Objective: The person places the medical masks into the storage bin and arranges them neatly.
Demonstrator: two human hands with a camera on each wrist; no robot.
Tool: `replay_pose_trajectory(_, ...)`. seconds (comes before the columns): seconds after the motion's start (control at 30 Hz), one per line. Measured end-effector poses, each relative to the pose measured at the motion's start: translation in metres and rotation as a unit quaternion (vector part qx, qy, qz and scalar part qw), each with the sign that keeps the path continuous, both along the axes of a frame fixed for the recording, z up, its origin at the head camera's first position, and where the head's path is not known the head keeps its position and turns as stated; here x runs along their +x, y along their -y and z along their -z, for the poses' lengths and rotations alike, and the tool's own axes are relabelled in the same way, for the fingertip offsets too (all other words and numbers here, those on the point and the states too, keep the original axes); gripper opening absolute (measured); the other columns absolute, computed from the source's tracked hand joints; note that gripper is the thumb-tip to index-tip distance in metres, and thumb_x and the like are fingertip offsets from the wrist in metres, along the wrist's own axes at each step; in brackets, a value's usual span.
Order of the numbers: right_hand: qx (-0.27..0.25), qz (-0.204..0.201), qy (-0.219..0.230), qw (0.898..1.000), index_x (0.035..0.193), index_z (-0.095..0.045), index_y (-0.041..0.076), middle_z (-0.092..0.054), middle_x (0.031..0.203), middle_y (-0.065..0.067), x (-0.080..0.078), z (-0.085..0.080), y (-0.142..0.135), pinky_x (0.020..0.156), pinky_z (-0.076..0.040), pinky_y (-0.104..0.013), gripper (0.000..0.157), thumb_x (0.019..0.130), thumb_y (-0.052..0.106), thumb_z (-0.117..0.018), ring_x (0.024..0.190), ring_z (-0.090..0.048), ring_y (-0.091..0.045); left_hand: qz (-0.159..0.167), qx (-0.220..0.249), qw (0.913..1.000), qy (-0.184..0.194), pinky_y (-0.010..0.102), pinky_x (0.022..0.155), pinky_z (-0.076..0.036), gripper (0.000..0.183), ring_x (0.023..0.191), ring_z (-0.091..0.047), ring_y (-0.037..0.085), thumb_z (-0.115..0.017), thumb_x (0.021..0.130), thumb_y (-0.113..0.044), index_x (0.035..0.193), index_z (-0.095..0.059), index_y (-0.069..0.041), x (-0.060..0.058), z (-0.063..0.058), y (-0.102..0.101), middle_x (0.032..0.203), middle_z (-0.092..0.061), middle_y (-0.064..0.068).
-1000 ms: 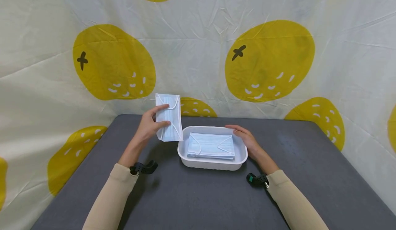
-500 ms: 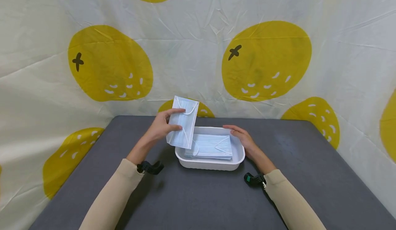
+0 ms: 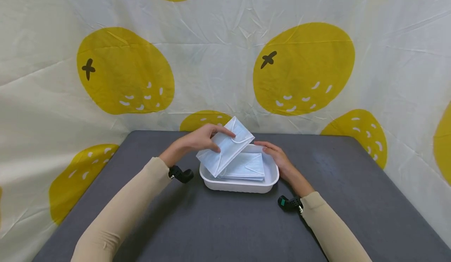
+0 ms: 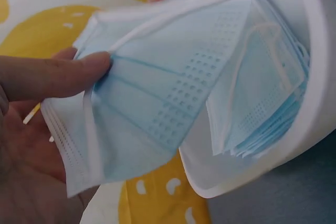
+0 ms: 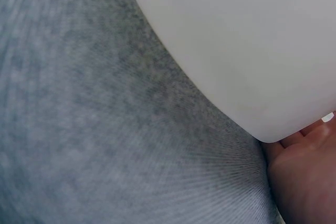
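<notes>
My left hand (image 3: 203,138) pinches a light blue pleated face mask (image 3: 229,144) between thumb and fingers. The mask is tilted over the left part of a white plastic box (image 3: 239,186), its white ear loops showing. Inside the box lies a flat stack of similar masks (image 3: 246,167), partly covered by the held one. In the left wrist view the thumb presses the near face of the mask (image 4: 157,87), with fingers behind it. My right hand (image 3: 280,160) rests against the box's right far corner, its fingers fairly straight along the rim; the right wrist view shows its palm beside the box wall (image 5: 247,51).
The box stands on a dark grey table (image 3: 225,226). Behind the table hangs a white cloth (image 3: 215,70) printed with yellow fruit shapes. Each wrist wears a black band, and beige sleeves cover both forearms.
My left hand has carried the mask rightward from beside the box to over it. The mask has turned from upright to slanted. My right hand stays at the box corner.
</notes>
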State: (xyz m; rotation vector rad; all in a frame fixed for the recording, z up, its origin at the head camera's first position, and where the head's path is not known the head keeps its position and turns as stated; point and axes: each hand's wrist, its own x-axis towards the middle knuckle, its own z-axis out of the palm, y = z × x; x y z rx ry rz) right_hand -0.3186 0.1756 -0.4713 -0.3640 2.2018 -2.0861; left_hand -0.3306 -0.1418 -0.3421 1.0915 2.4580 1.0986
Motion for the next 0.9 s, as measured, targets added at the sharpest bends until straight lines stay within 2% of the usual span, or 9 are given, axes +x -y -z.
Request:
replay_pose_trajectory(0.07, -0.008, 0.007, 0.006, 1.000, 0.144, -0.058, 0.002, -0.066, 0.124, 0.017, 0.000, 0.000, -0.001, 0.102, -0.045, -0.021, 0.040, 0.107, 0.013, -0.049, 0.116, -0.058, -0.001, 0.033, -0.020, 0.9993, 0.001, 0.050, 0.122, -0.036, 0.060, 0.140, -0.048, 0.027, -0.076, 0.079, 0.011, 0.133, -0.071, -0.015, -0.004, -0.003, -0.007, 0.145, -0.063, 0.005)
replay_pose_trajectory(0.13, -0.013, 0.013, 0.011, 1.000, 0.143, -0.060, 0.005, -0.067, 0.121, 0.018, 0.000, 0.000, -0.001, 0.101, -0.045, -0.021, 0.039, 0.107, 0.014, -0.050, 0.114, -0.059, -0.001, 0.051, -0.041, 0.9978, 0.008, 0.050, 0.123, -0.035, 0.061, 0.140, -0.048, 0.026, -0.075, 0.079, 0.011, 0.132, -0.072, -0.017, -0.008, -0.005, -0.013, 0.145, -0.063, 0.004)
replay_pose_trajectory(0.33, -0.030, 0.008, 0.013, 0.999, 0.141, -0.061, 0.007, -0.068, 0.115, 0.019, 0.000, 0.001, 0.000, 0.096, -0.049, -0.019, 0.036, 0.107, 0.011, -0.047, 0.109, -0.062, -0.001, 0.054, -0.119, 0.9911, 0.026, 0.048, 0.119, -0.038, 0.060, 0.135, -0.047, 0.024, -0.073, 0.081, 0.008, 0.129, -0.074, -0.028, -0.018, -0.007, -0.031, 0.149, -0.057, 0.002)
replay_pose_trajectory(0.5, -0.041, 0.004, 0.012, 0.999, 0.137, -0.063, 0.011, -0.068, 0.115, 0.017, -0.001, 0.002, 0.001, 0.093, -0.050, -0.018, 0.034, 0.107, 0.010, -0.048, 0.107, -0.063, -0.001, 0.106, -0.153, 0.9815, 0.047, 0.042, 0.116, -0.040, 0.061, 0.130, -0.048, 0.022, -0.068, 0.080, 0.013, 0.129, -0.074, -0.022, -0.024, -0.009, -0.046, 0.147, -0.059, 0.002)
replay_pose_trajectory(0.6, -0.035, 0.009, 0.015, 0.999, 0.139, -0.062, 0.009, -0.066, 0.118, 0.016, -0.001, 0.003, 0.002, 0.095, -0.050, -0.018, 0.035, 0.107, 0.011, -0.049, 0.110, -0.061, -0.003, 0.134, -0.174, 0.9735, 0.065, 0.036, 0.113, -0.041, 0.063, 0.127, -0.049, 0.019, -0.065, 0.077, 0.017, 0.127, -0.075, -0.020, -0.028, -0.009, -0.054, 0.143, -0.064, -0.002)
replay_pose_trajectory(0.73, -0.023, 0.018, 0.018, 0.999, 0.142, -0.058, 0.004, -0.065, 0.120, 0.015, -0.002, 0.003, 0.002, 0.097, -0.048, -0.019, 0.038, 0.106, 0.012, -0.050, 0.113, -0.059, -0.004, 0.144, -0.201, 0.9653, 0.083, 0.032, 0.110, -0.040, 0.064, 0.124, -0.050, 0.017, -0.063, 0.077, 0.020, 0.124, -0.077, -0.022, -0.032, -0.008, -0.063, 0.141, -0.065, -0.004)
replay_pose_trajectory(0.9, -0.022, 0.016, 0.012, 1.000, 0.140, -0.059, 0.000, -0.068, 0.116, 0.016, -0.001, 0.004, 0.000, 0.097, -0.047, -0.019, 0.037, 0.106, 0.010, -0.048, 0.112, -0.060, -0.002, 0.153, -0.221, 0.9591, 0.090, 0.032, 0.106, -0.040, 0.063, 0.121, -0.049, 0.019, -0.063, 0.079, 0.020, 0.123, -0.077, -0.021, -0.034, -0.005, -0.073, 0.142, -0.063, -0.002)
